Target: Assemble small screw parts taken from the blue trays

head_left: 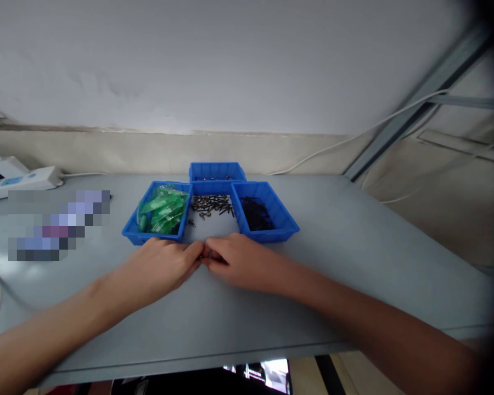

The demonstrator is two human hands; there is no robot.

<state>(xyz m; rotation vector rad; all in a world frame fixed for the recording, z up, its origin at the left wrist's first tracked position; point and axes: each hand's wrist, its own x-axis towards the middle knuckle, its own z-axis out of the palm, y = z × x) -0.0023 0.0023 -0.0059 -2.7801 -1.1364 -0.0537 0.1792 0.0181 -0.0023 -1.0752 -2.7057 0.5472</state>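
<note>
My left hand [164, 266] and my right hand [239, 260] rest on the grey table [354, 263], fingertips pinched together around a small dark metal part that I cannot make out clearly. Just beyond the fingers lies a loose pile of small dark metal clips [212, 206] on the table. A blue tray [136, 233] with green plastic pieces [162, 211] stands to the left of the pile. A second blue tray [286, 222] holding small black parts [257, 214] stands to the right. A third blue tray [216, 171] is behind the pile.
A white power strip [20, 180] lies at the far left, with a blurred patch beside it. A white cable [354, 137] runs along the wall at the back right. The table's front edge is close to me, its right edge near a metal frame [420, 93].
</note>
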